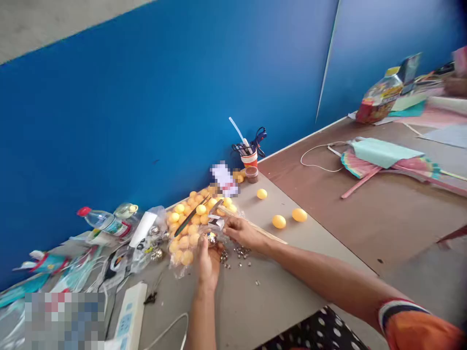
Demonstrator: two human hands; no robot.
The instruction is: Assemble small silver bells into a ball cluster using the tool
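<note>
My left hand (208,265) is closed around a shiny silver ball (211,238), its surface studded or mirrored. Just to the right, my right hand (242,233) has its fingers pinched together close to the ball; what they hold is too small to make out. A small white and dark piece (216,222) shows beyond the fingertips. Small shiny metallic bits (241,252) lie scattered on the table below my right hand. Behind both hands a clear plastic bag holds many orange-yellow balls (184,241), with black tweezers (192,216) on top. A wooden stick (270,235) passes behind my right wrist.
Loose yellow balls (279,221) lie to the right. A cup of tools (249,158) and a small lidded tub (251,175) stand by the blue wall. At left are a red-capped bottle (105,221) and a power strip (132,311). Paper crafts (386,154) lie far right.
</note>
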